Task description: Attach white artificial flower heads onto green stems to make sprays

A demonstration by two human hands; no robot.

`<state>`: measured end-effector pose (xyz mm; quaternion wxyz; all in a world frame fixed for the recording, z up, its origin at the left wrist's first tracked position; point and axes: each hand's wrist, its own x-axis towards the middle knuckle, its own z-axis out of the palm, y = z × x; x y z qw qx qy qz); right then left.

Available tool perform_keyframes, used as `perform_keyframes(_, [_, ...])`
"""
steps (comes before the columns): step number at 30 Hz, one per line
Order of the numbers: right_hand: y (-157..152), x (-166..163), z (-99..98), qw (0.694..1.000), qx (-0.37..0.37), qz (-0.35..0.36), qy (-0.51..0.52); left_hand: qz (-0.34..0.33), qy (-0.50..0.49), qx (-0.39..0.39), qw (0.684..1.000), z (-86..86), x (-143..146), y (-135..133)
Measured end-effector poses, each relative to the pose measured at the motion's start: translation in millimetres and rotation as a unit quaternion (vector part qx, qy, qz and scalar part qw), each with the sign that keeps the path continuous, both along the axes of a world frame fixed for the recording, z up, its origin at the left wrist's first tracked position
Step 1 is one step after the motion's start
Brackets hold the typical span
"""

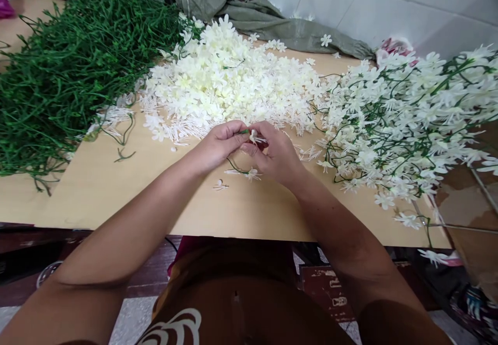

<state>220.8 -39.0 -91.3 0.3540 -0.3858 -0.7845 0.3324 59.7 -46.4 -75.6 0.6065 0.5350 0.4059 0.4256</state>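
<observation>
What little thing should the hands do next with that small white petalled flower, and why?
Perhaps the right hand should gently push the small white petalled flower toward the thin green plastic-looking stem, because the left hand pinches that stem close beside it.

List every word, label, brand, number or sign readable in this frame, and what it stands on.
No readable text anywhere, including on the white flowers and green stems.
Shirt print: pale curved lines, no letters I can make out.
Red-brown panel below the table: pale marks, too blurred to tell whether they are lettering.
</observation>
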Motion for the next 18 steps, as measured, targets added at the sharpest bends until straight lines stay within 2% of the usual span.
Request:
perform_keyframes(5, [2.9, 1.9, 2.0, 1.0, 0.028, 0.013, -0.001, -0.001, 0.021, 0.003, 1.0, 2.5, -3.7, -0.2])
perform_keyframes(14, [5.0, 2.4, 3.5, 0.99, -0.091, 0.065, 0.09, -0.025, -0.003, 0.009, 1.0, -1.9, -5.6, 2.4])
perform_keyframes(18, [9.2, 7.6, 4.0, 0.989, -0.102, 0.065, 0.09, -0.042, -0.032, -0.041, 0.998, -4.1, -9.6, 1.1])
